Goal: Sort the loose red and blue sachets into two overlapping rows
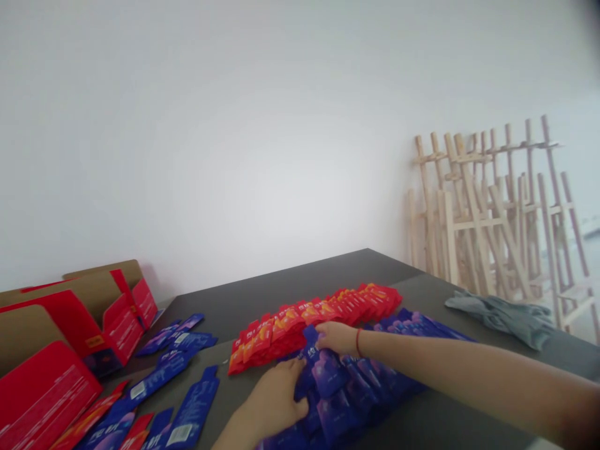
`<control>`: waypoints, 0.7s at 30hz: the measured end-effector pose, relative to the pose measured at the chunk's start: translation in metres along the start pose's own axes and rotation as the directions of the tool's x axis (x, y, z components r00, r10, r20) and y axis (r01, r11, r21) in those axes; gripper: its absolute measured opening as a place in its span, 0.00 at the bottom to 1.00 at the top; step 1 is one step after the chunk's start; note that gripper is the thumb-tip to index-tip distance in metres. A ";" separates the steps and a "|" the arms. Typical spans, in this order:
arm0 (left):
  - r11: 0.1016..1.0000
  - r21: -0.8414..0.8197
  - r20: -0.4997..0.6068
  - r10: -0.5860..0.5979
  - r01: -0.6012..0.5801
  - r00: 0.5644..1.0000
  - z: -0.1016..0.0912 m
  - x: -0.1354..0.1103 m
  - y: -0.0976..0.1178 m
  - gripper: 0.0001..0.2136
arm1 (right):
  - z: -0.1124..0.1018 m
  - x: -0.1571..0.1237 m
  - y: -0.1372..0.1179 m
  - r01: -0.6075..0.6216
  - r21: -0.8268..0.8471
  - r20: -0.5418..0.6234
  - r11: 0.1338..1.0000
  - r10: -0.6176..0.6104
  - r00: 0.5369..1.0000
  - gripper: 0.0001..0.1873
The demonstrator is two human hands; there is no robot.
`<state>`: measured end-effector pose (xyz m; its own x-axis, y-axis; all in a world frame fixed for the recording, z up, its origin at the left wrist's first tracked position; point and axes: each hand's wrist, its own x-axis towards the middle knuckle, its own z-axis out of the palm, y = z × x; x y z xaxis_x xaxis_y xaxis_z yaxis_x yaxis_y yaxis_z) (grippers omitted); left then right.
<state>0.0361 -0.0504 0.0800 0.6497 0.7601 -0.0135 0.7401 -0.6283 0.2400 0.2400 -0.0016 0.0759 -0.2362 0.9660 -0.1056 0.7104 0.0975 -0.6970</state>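
A pile of overlapping blue sachets lies at the front of the table. My right hand reaches across from the right, its fingers closed on the narrow top of one blue sachet. At the pile's left edge is my left hand, fingers and thumb curled round the sachets there; the fingertips are partly hidden. Just behind both hands runs a long overlapping row of red-and-orange sachets.
Red cardboard boxes, open and brown inside, stand at the left. Loose blue sachets and a few red ones lie beside them. Grey gloves or cloth rest on the dark table at right. Wooden easels lean by the white wall.
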 end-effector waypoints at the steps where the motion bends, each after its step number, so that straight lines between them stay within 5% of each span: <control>1: 0.999 0.043 -0.013 0.002 -0.001 1.000 0.002 0.002 0.003 0.26 | 0.002 -0.002 0.000 -0.005 -0.008 0.004 1.000 0.005 1.000 0.07; 10: 0.961 0.252 0.047 -0.130 0.115 0.990 0.012 -0.023 0.023 0.26 | 0.004 -0.006 0.005 0.010 -0.032 0.000 0.999 -0.010 1.000 0.10; 15: 0.989 0.136 0.052 -0.061 0.054 0.997 0.047 -0.037 0.001 0.27 | 0.018 -0.013 -0.006 0.098 -0.125 -0.024 0.987 -0.102 0.995 0.19; 18: 0.996 0.075 -0.037 -0.036 0.039 0.999 0.075 -0.040 -0.018 0.31 | 0.027 -0.029 -0.014 0.190 -0.215 -0.013 0.958 -0.198 0.980 0.30; 21: 0.998 0.045 -0.199 -0.039 0.048 0.979 0.090 -0.045 -0.028 0.30 | 0.035 -0.048 -0.017 0.320 -0.372 -0.017 0.871 -0.350 0.936 0.29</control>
<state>0.0012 -0.0820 -0.0136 0.5730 0.8016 0.1705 0.7777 -0.5975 0.1955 0.2165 -0.0580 0.0678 -0.4592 0.8744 0.1571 0.7902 0.4828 -0.3774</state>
